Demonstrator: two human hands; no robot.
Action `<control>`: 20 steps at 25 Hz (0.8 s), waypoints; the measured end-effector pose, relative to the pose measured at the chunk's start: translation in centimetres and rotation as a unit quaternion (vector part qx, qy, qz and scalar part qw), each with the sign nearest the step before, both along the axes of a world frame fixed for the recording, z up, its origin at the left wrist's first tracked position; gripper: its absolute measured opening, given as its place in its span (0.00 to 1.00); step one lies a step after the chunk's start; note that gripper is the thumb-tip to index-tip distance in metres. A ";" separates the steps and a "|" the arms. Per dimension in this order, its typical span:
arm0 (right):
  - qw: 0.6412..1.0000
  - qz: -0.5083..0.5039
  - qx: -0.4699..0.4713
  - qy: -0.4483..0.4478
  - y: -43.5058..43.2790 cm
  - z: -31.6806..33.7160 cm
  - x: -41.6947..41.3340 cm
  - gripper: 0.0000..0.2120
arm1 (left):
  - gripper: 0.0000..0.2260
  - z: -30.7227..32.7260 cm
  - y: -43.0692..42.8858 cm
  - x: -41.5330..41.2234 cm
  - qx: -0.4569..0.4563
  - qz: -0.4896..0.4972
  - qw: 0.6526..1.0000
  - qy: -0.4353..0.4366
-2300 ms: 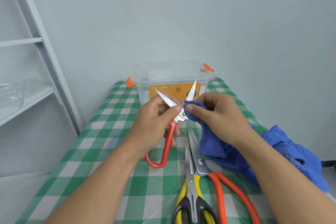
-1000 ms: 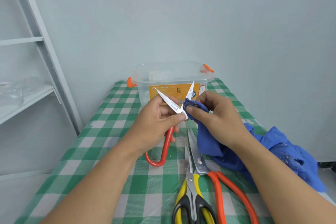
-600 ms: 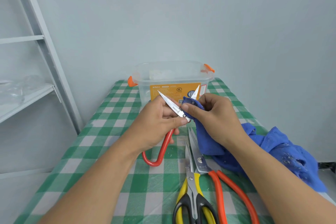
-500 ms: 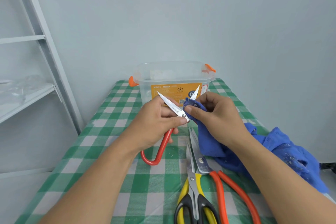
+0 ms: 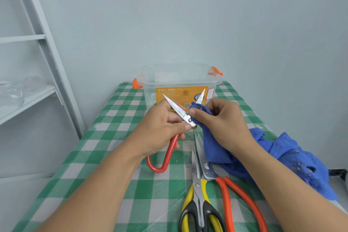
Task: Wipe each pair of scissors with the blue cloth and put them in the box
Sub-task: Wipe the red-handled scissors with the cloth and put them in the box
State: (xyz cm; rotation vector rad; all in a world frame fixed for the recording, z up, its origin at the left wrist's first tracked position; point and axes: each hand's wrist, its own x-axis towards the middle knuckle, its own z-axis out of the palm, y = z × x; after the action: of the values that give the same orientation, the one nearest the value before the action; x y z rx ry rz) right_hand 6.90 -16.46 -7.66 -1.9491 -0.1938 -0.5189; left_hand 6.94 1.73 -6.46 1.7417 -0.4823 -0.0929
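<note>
Nearest the person, a pair of yellow-and-black-handled steel scissors [image 5: 199, 203] lies shut on the green-and-white checked worktop [image 5: 113, 137], blades pointing away. Just beside it to the right lies a longer pair of scissors with thin orange loop handles [image 5: 227, 192], its blades running alongside the first pair's tip. Behind these, the crumpled blue cloth [image 5: 293, 160] trails across the worktop's right side and up into the right hand [image 5: 224, 124]. That hand's fingers [image 5: 196, 114] pinch a fold of the cloth round one blade of a third pair, small steel scissors with a red U-shaped spring handle [image 5: 166, 154]. The left hand [image 5: 160, 132] grips this pair near the pivot, thumb and fingers curled round it, and holds it off the worktop. The blades are spread in a V, and only the tip of the wrapped one shows above the cloth. The pair's long axis runs from the red loop, hanging toward the person, up and away to the tips. These point at the clear plastic box with orange latches [image 5: 180, 79], which stands straight beyond both hands at the worktop's far end. Wiping looks to be in hand, and the left hand, which carries the pair, seems best placed to drop it in.
</note>
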 end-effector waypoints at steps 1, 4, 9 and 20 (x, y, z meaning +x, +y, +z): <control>1.000 -0.008 -0.015 -0.006 0.1 -0.2 0.1 0.22 | 0.14 0.0 0.0 0.0 0.001 0.000 1.000 0.002; 0.999 -0.028 -0.021 -0.020 0.1 -0.4 0.3 0.20 | 0.14 0.1 -0.1 0.1 -0.004 -0.005 1.000 0.006; 0.997 -0.008 0.062 -0.033 -0.2 -0.1 0.0 0.17 | 0.12 0.0 0.0 0.1 -0.021 -0.015 0.999 0.027; 0.990 0.093 0.106 -0.019 -0.5 1.5 -1.6 0.07 | 0.12 0.0 -0.1 0.1 -0.005 -0.001 1.000 0.027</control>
State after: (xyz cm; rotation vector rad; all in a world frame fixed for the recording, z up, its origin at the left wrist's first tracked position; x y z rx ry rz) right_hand 5.34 -16.93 -6.14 -1.6963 -0.3286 -0.4350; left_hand 7.09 1.64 -6.49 1.7253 -0.4434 -0.1389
